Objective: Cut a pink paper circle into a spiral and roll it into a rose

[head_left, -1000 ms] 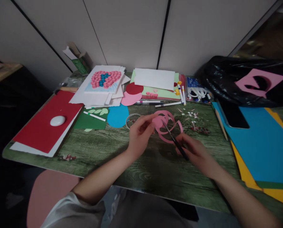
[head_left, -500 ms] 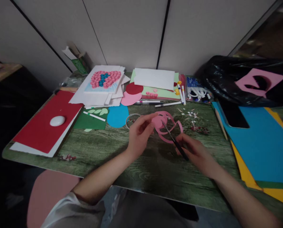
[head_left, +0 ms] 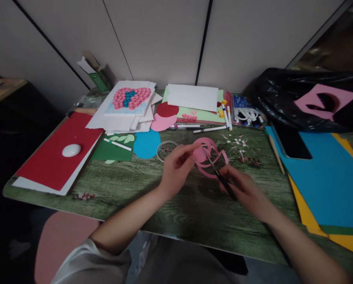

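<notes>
Above the middle of the table, my left hand (head_left: 178, 165) pinches a pink paper spiral (head_left: 200, 154) by its round centre, between thumb and fingers. A long curled strip of the same paper loops down and to the right. My right hand (head_left: 243, 187) is closed on black-handled scissors (head_left: 223, 179), whose narrow metal blades reach the edge of the spiral's centre. The fingers partly hide the handles. Just beyond my left hand lies a roll of clear tape (head_left: 158, 152), partly covered by that hand.
Blue (head_left: 146, 145), pink and dark red paper circles lie behind my left hand. A white oval object (head_left: 71, 150) rests on red paper (head_left: 50, 157) at left. On the right are a phone (head_left: 293, 144), a pencil (head_left: 276, 154), blue sheets (head_left: 333, 185) and a black plastic bag (head_left: 273, 90).
My left hand and the spiral's centre have shifted slightly to the right. The scissors have moved a little with them, their blades still at the paper.
</notes>
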The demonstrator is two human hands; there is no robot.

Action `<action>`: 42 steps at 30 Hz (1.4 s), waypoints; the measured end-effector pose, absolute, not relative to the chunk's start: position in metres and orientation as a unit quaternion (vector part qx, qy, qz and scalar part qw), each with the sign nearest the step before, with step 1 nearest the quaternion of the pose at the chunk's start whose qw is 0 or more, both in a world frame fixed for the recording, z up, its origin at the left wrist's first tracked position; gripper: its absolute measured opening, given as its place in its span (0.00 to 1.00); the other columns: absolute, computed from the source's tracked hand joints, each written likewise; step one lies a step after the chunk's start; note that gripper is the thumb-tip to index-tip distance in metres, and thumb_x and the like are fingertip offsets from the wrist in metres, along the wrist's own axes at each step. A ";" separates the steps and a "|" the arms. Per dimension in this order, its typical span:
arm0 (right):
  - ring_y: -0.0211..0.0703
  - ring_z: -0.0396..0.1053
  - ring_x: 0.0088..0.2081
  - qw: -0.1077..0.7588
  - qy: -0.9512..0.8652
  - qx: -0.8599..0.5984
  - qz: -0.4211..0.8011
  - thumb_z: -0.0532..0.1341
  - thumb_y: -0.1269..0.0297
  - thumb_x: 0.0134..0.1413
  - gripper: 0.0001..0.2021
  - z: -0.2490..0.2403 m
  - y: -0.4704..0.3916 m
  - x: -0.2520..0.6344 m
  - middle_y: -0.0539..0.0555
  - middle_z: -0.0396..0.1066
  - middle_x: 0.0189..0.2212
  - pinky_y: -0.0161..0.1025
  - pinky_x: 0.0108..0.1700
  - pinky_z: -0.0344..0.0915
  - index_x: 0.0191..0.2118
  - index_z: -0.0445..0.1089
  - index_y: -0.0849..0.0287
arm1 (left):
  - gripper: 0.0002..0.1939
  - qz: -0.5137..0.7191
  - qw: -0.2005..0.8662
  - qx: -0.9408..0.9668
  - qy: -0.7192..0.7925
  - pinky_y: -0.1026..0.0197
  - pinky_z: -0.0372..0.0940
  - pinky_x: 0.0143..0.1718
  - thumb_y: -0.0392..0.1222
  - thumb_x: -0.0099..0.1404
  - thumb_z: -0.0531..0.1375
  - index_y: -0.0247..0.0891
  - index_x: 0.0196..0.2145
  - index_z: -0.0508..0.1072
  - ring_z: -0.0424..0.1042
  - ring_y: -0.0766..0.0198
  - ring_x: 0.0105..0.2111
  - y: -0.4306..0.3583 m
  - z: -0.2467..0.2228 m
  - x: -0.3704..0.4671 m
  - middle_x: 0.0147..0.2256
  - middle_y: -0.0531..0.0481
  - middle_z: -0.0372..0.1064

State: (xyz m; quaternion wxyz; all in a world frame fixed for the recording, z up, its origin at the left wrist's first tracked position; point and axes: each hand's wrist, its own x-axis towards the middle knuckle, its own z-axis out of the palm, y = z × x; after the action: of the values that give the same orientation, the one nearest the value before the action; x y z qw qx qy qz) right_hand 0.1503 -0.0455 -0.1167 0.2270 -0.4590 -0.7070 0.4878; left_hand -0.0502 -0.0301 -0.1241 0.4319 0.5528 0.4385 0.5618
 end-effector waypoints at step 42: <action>0.36 0.58 0.27 0.218 -0.702 -0.451 0.506 0.54 0.66 0.57 0.05 -0.115 -0.045 0.154 0.47 0.61 0.23 0.34 0.28 0.54 0.30 0.60 0.56 | 0.13 0.598 0.436 0.513 0.435 0.67 0.62 0.24 0.39 0.57 0.63 0.44 0.42 0.76 0.65 0.71 0.25 -0.028 -0.121 -0.047 0.31 0.52 0.73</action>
State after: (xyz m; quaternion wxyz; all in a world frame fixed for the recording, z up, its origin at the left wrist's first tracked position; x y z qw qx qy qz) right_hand 0.1536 -0.0446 -0.1154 0.2177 -0.4507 -0.7024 0.5060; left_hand -0.0470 -0.0278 -0.1215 0.4359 0.5127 0.4348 0.5983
